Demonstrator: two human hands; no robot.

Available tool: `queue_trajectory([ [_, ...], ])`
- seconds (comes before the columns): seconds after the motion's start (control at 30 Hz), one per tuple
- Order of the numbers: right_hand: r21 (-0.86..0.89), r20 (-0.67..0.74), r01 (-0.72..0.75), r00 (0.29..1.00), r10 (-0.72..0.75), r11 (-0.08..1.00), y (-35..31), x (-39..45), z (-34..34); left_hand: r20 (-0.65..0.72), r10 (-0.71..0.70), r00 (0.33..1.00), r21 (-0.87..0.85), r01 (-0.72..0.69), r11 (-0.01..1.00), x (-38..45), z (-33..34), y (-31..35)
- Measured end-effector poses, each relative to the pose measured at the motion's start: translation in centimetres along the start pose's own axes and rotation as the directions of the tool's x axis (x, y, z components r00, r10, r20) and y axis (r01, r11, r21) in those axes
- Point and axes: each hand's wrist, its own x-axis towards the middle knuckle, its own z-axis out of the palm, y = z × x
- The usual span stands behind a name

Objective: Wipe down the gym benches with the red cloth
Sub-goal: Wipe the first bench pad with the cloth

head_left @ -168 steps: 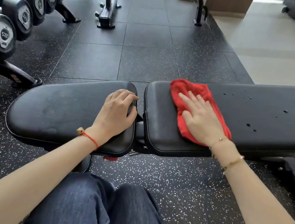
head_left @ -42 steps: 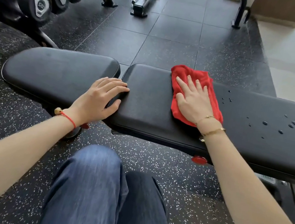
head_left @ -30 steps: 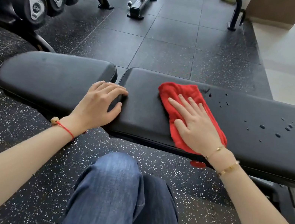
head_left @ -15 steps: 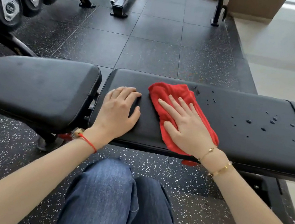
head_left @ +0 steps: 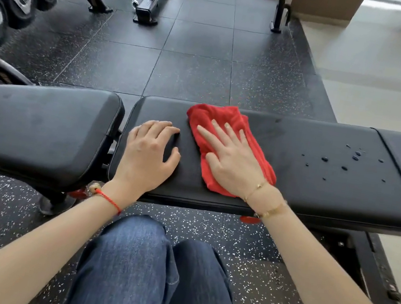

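Since 0.5 s ago the left hand [head_left: 149, 155] has stayed planted near the surface [head_left: 320, 188]'s left end while the right hand [head_left: 229, 162] has carried the red cloth [head_left: 215, 120] up to the far edge. Both hands lie flat; the right presses the cloth with fingers spread. Water droplets [head_left: 346, 163] dot the open pad to the right, well apart from the cloth.
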Motion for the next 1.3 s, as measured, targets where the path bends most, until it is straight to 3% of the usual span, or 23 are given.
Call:
queue_trajectory([
  [0.13, 0.058, -0.008, 0.023, 1.000, -0.023, 0.998, 2.5, -4.0, -0.6, -0.007, 0.007, 1.000, -0.021, -0.007, 1.000, 0.0, 0.1, -0.3],
  [0.27, 0.016, -0.004, -0.180, 0.984, 0.180, 0.983, 7.1, 0.0, -1.8, -0.013, -0.001, 1.000, -0.005, 0.001, 1.000, 0.0, 0.2, 0.0],
  [0.37, -0.002, 0.002, -0.285, 0.959, 0.285, 0.959, 6.3, 4.0, -1.7, -0.010, -0.007, 1.000, 0.005, 0.007, 1.000, 0.0, 0.2, 0.1],
  [0.43, -0.017, -0.006, -0.251, 0.968, 0.250, 0.968, 4.3, 4.1, -1.2, -0.010, -0.009, 1.000, 0.005, 0.009, 1.000, -0.1, 0.2, 0.0],
  [0.57, -0.030, -0.034, -0.025, 0.999, 0.024, 0.999, 1.0, -1.9, -0.2, -0.010, -0.009, 1.000, 0.001, 0.009, 1.000, 0.0, 0.2, 0.0],
  [0.67, 0.015, 0.002, 0.055, 0.999, -0.055, 0.998, 1.5, -5.0, -0.4, -0.011, -0.011, 1.000, 0.005, 0.011, 1.000, -0.1, 0.2, -0.1],
  [0.73, -0.001, 0.004, -0.018, 1.000, 0.018, 1.000, 4.1, -3.6, -1.1, -0.013, -0.011, 1.000, 0.000, 0.011, 1.000, -0.1, 0.2, -0.1],
  [0.83, 0.002, -0.002, -0.239, 0.971, 0.239, 0.971, 6.7, 1.1, -2.0, -0.010, -0.008, 1.000, 0.001, 0.008, 1.000, -0.1, 0.1, 0.0],
  [0.9, -0.013, -0.008, -0.285, 0.958, 0.285, 0.958, 6.3, 3.0, -1.7, -0.007, -0.006, 1.000, 0.001, 0.006, 1.000, -0.1, 0.1, 0.0],
  [1.13, -0.009, -0.003, -0.055, 0.998, 0.055, 0.998, 1.4, -0.9, -0.5, -0.016, -0.004, 1.000, -0.009, 0.004, 1.000, -0.2, 0.1, -0.1],
  [1.3, 0.028, 0.044, 0.067, 0.997, -0.068, 0.997, 2.7, -6.1, -1.1, -0.012, -0.002, 1.000, -0.014, 0.002, 1.000, -0.2, 0.1, -0.2],
])
